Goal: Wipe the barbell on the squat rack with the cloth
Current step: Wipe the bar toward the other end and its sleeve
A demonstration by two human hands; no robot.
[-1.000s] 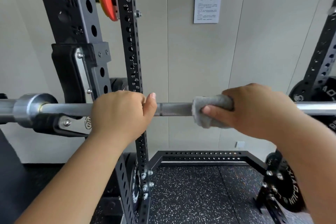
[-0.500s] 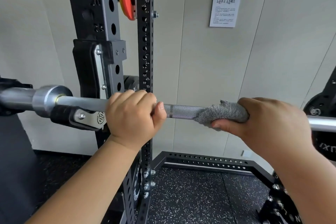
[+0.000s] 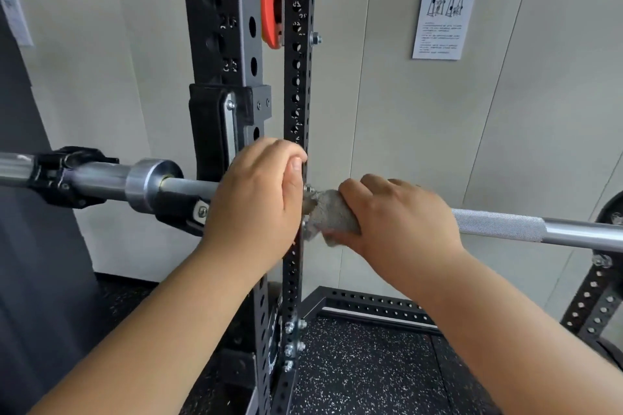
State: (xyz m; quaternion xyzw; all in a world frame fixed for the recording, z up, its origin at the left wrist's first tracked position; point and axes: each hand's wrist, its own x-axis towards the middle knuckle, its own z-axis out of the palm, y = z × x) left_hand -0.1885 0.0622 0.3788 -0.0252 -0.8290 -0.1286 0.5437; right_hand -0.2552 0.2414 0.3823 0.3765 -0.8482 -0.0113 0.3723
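A steel barbell lies across the black squat rack, resting in the left hook. My left hand grips the bar just right of that hook. A grey cloth is wrapped round the bar, and my right hand grips it, almost touching my left hand. The bar under both hands is hidden. A black collar clamps the bar's left sleeve.
An orange plate hangs behind the rack's uprights. A paper notice is stuck on the beige wall. A black weight plate shows at the right edge. Below lies speckled black rubber flooring inside the rack's base frame.
My right hand has slid the cloth left along the bar until it almost meets my left hand. The view has swung left, showing more of the bar's left sleeve.
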